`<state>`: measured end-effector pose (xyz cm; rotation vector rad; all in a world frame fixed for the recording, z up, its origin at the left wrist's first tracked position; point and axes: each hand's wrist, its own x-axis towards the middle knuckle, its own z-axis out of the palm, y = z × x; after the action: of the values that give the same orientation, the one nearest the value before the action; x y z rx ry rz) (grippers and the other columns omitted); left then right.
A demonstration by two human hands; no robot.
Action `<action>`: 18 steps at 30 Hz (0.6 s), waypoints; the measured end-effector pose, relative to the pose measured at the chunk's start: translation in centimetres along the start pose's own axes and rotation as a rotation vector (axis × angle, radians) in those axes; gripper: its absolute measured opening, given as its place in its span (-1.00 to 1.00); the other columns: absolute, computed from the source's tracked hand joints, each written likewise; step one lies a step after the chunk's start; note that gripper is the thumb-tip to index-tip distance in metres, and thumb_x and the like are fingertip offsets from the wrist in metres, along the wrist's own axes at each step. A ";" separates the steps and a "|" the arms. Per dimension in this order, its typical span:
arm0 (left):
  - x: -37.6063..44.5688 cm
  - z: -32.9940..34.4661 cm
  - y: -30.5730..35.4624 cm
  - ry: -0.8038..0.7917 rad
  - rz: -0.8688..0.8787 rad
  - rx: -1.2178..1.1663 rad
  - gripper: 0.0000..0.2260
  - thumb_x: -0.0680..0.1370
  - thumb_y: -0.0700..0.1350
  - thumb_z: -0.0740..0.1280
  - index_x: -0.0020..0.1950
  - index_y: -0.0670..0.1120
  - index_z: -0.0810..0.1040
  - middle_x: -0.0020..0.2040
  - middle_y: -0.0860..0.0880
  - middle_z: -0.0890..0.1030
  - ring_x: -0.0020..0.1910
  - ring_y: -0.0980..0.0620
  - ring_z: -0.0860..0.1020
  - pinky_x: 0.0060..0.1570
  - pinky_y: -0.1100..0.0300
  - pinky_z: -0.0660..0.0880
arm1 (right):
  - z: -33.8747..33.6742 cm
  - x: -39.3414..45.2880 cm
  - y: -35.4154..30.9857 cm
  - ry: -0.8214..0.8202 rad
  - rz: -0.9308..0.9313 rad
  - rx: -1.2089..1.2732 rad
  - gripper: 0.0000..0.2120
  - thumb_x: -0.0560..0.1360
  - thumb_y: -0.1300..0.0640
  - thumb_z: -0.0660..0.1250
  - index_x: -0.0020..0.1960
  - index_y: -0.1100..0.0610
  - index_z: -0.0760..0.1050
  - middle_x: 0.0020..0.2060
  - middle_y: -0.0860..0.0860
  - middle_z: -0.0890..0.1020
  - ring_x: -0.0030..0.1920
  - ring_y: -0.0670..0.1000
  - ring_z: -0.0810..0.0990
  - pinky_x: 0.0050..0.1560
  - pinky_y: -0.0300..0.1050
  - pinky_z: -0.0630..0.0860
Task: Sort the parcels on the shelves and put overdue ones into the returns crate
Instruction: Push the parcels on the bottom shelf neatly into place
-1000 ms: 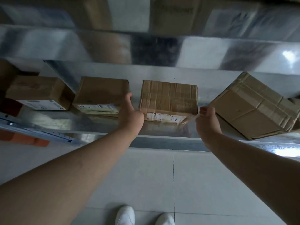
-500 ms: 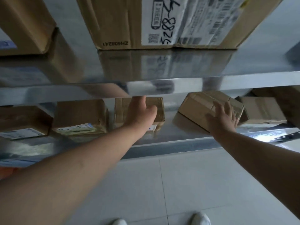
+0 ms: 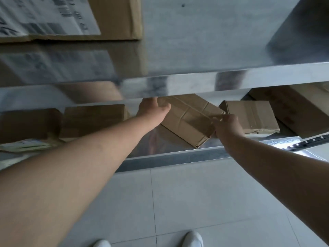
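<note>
A taped brown cardboard parcel (image 3: 188,120) lies skewed on the lower steel shelf (image 3: 170,157). My right hand (image 3: 227,126) grips its right corner, fingers curled over the edge. My left hand (image 3: 153,110) reaches to the parcel's far left corner; its fingertips are hidden under the upper shelf's edge, so I cannot tell whether they hold it. Another taped parcel (image 3: 249,116) lies just to the right, and two more parcels (image 3: 94,118) sit to the left.
The upper steel shelf (image 3: 195,82) overhangs the hands and carries a large labelled box (image 3: 71,18). A bigger box (image 3: 293,107) stands at the far right. A labelled flat packet (image 3: 26,145) lies at the left. Grey floor tiles and my white shoes are below.
The view has swung right. Both hands left the middle parcel and moved to the skewed parcel; my right hand now grips its corner, and my left hand reaches its far side.
</note>
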<state>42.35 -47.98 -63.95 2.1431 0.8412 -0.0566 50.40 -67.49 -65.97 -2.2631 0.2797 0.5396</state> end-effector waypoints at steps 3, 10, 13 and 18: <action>1.7 1.1 0.3 -0.092 -0.102 0.047 -0.35 0.58 0.16 0.27 0.56 -0.10 0.16 0.54 -0.12 0.23 0.50 -0.11 0.26 0.40 0.06 0.26 | -0.2 2.9 1.0 -0.084 0.040 0.075 -0.46 0.35 -0.03 0.45 0.28 0.11 0.48 0.02 0.15 0.67 -0.11 0.14 0.61 -0.18 -0.05 0.54; 3.4 2.9 -0.2 -0.081 -0.250 -0.094 -0.42 0.61 0.17 0.22 0.52 -0.13 0.28 0.51 -0.11 0.33 0.46 -0.13 0.33 0.42 0.03 0.28 | -1.0 3.2 0.9 -0.203 0.114 0.257 -0.66 0.50 0.25 0.43 0.24 0.06 0.50 0.02 0.13 0.64 -0.06 0.11 0.63 0.05 0.19 0.65; 3.3 2.6 -1.4 -0.019 -0.246 -0.126 -0.52 0.57 0.15 0.31 0.41 -0.07 0.44 0.39 -0.07 0.47 0.36 -0.11 0.44 0.36 0.05 0.37 | -1.1 3.7 1.0 -0.249 0.108 0.325 -0.68 0.52 0.31 0.40 0.22 0.05 0.51 0.02 0.10 0.64 -0.03 0.10 0.66 0.02 0.05 0.65; 0.6 2.1 -3.1 0.147 -0.057 -0.051 -0.57 0.51 0.05 0.41 0.30 -0.11 0.46 0.20 -0.04 0.54 0.20 -0.04 0.50 0.25 0.05 0.44 | -1.2 3.7 0.5 -0.312 0.092 0.492 -0.44 0.43 0.53 0.35 0.30 0.05 0.46 0.14 0.16 0.59 0.09 0.20 0.63 0.01 0.13 0.64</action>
<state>41.52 -47.78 -67.61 2.0948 0.9779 0.0933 53.84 -68.78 -67.25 -1.6716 0.3187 0.7679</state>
